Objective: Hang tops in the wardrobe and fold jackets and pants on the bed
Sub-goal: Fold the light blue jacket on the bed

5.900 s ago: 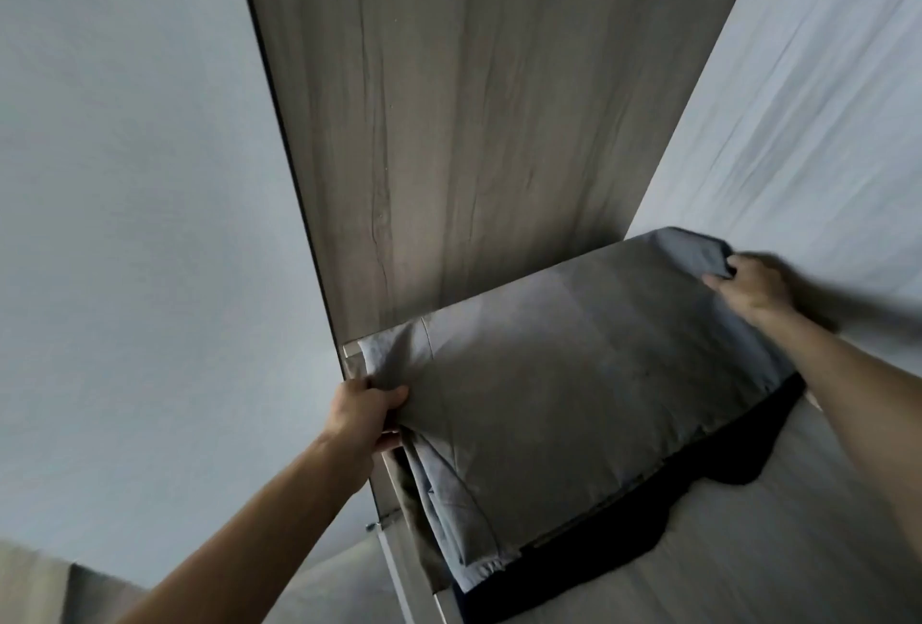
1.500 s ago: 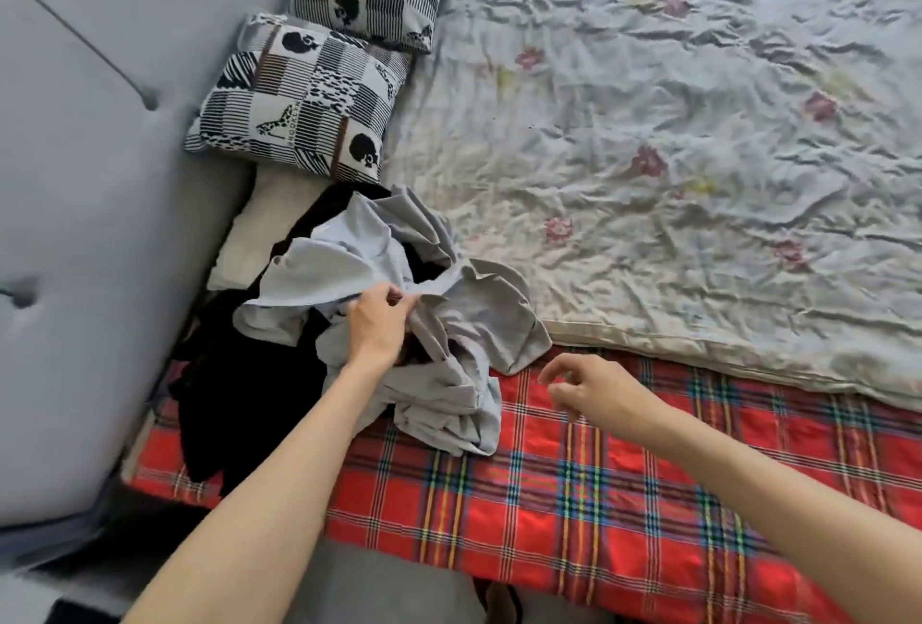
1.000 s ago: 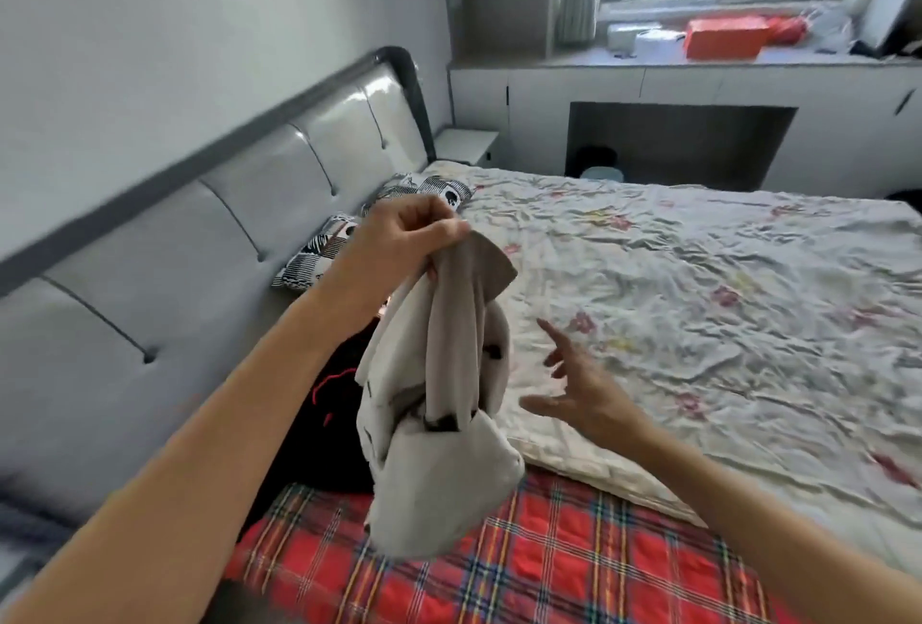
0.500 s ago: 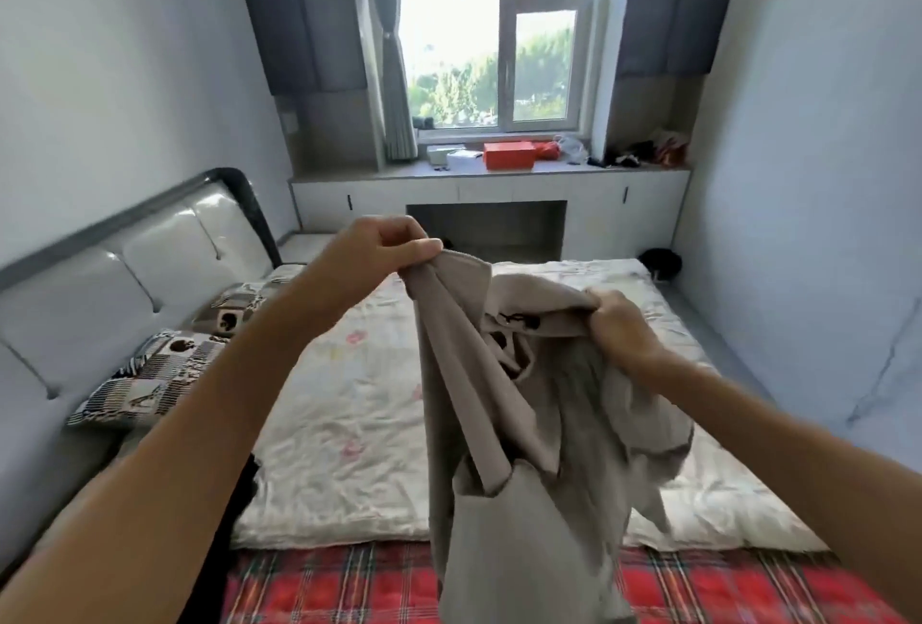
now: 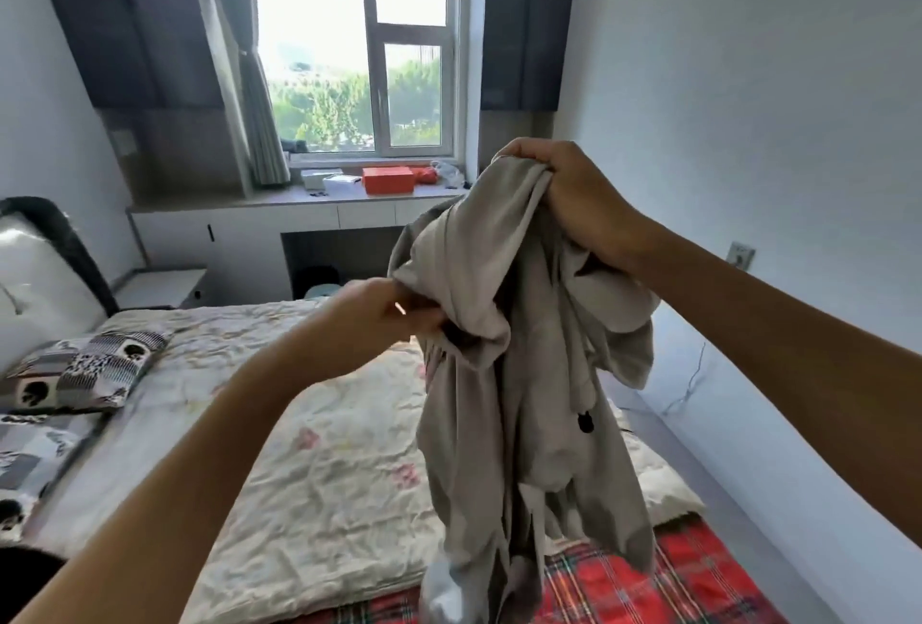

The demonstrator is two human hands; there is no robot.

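A beige-grey garment (image 5: 519, 399) hangs bunched in the air over the bed (image 5: 309, 449). My right hand (image 5: 574, 194) grips its top edge high up, fingers curled round the cloth. My left hand (image 5: 384, 319) is lower and to the left, pinching a fold of the same garment at its left side. The garment's lower part drapes down to the red plaid blanket (image 5: 648, 588). A small dark button or toggle shows on its front. The wardrobe is out of view.
Patterned black-and-white pillows (image 5: 85, 369) lie at the bed's left by the padded headboard (image 5: 40, 269). A built-in desk (image 5: 299, 219) with an orange box (image 5: 388, 179) runs under the window. A white wall closes the right side; a dark garment (image 5: 25, 578) shows at bottom left.
My right hand has risen with the garment's top edge, my left hand has dropped lower and regripped a side fold. The garment hangs longer and further right.
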